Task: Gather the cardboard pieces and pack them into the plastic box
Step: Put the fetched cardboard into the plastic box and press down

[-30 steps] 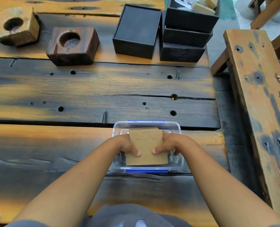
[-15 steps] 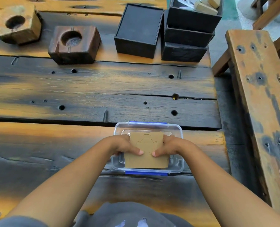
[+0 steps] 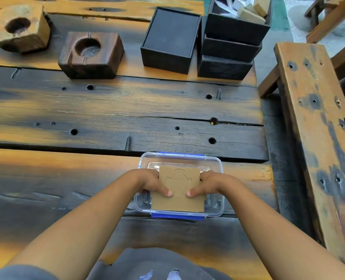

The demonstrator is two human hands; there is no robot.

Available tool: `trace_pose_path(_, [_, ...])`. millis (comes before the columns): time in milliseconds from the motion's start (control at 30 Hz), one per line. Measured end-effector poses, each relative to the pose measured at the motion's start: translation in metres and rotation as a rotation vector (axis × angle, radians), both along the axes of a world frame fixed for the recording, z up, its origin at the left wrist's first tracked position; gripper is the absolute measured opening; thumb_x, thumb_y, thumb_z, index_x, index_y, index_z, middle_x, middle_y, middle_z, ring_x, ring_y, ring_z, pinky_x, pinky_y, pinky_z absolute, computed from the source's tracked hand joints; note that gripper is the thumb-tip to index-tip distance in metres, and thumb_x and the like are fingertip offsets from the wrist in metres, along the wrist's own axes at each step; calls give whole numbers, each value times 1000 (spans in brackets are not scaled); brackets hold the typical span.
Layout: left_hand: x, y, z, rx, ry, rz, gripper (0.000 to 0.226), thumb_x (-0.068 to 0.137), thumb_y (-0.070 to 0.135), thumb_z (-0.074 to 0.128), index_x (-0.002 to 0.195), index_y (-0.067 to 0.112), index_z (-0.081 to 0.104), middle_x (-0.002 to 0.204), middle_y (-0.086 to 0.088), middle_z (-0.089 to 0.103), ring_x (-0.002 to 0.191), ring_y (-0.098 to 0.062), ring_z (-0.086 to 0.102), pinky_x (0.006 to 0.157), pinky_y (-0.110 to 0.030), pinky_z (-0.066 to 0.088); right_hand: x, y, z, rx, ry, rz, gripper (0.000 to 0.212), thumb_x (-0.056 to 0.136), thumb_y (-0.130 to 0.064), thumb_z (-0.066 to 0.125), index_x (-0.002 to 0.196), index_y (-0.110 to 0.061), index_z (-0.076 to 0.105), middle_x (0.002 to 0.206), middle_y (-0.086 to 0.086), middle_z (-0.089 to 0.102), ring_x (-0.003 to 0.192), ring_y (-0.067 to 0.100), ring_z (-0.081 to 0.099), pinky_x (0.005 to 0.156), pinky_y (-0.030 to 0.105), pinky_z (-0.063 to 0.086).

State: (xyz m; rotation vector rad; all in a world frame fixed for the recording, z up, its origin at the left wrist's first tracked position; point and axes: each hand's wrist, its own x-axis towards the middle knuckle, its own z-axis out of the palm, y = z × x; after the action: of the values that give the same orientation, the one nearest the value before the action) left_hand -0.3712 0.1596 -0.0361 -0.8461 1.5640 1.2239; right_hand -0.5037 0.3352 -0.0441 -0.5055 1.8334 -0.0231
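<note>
Head view: both hands, left hand [image 3: 151, 183] and right hand [image 3: 208, 183], grip the cardboard pieces [image 3: 178, 190]; lower them level into the plastic box [image 3: 218, 168].

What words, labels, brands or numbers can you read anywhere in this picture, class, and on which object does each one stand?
None can be read.
Cardboard piece: only cut outlines, no letters.
Plastic box: raised moulded marks in its clear plastic, too blurred to read.
Black boxes: no print visible.
</note>
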Motion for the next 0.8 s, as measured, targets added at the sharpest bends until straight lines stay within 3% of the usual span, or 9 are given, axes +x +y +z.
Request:
trace_pose_path(67, [1, -1, 2, 45, -15, -61, 64, 76, 26, 81, 133, 13, 55, 132, -4, 63, 124, -26, 56, 112, -43, 39, -1, 0, 2, 8, -8, -17, 90, 66, -58, 79, 141, -20, 47, 147, -1, 46, 132, 23, 47, 109, 37, 38])
trace_pose_path(133, [0, -2, 4, 42, -33, -82, 65, 78, 18, 80, 136, 12, 51, 138, -6, 58, 128, -28, 52, 113, -45, 37, 1, 1, 3, 16, -2, -12, 91, 65, -56, 80, 142, -19, 48, 147, -1, 47, 131, 23, 47, 111, 39, 38])
trace_pose_path(333, [4, 9, 6, -61, -42, -120, 66, 78, 14, 80, 137, 13, 50, 139, -7, 56, 129, -31, 51, 111, -48, 39, 2, 5, 5, 36, -10, -5, 86, 67, -53, 81, 138, -16, 48, 142, -1, 48, 126, 24, 51, 98, 34, 41])
trace_pose_path(433, [6, 13, 6, -87, -20, -73, 66, 76, 13, 81, 135, 11, 52, 136, -8, 58, 126, -31, 53, 110, -47, 41, 10, 4, 6, 47, 42, 5, 89, 67, -54, 80, 139, -15, 47, 143, 1, 43, 127, 25, 49, 106, 38, 42])
trace_pose_path(533, [8, 21, 9, -200, 52, -23, 68, 72, 10, 83, 133, 7, 53, 133, -10, 60, 121, -31, 57, 106, -44, 45, 18, 5, 5, -7, 50, -127, 78, 67, -43, 85, 132, -15, 54, 138, 2, 54, 118, 23, 56, 103, 37, 46])
trace_pose_path(600, [14, 28, 10, -274, 102, 57, 74, 70, 8, 84, 134, 7, 48, 132, -12, 59, 120, -31, 57, 105, -43, 46, 28, 10, 3, -35, 75, -249, 77, 67, -38, 86, 132, -15, 50, 132, 4, 60, 109, 22, 59, 97, 34, 48])
trace_pose_path(667, [25, 36, 9, -296, 125, 225, 82, 70, 4, 82, 139, 9, 37, 129, -14, 58, 117, -31, 58, 103, -43, 47, 41, 17, -1, -63, 109, -379, 93, 68, -36, 85, 142, -12, 34, 133, 6, 57, 114, 24, 58, 97, 37, 49])
trace_pose_path(733, [38, 44, 6, -237, 167, 453, 86, 72, -3, 77, 143, 11, 31, 123, -14, 62, 113, -31, 61, 101, -44, 50, 53, 23, -6, -146, 91, -567, 103, 69, -31, 84, 149, -12, 21, 134, 7, 56, 116, 26, 59, 98, 39, 51])
trace_pose_path(800, [47, 50, 5, -144, 189, 683, 75, 73, -12, 70, 138, 8, 38, 118, -17, 65, 108, -33, 63, 98, -47, 52, 62, 29, -8, -218, 65, -734, 101, 70, -24, 83, 149, -13, 22, 130, 7, 60, 111, 26, 62, 96, 39, 53])
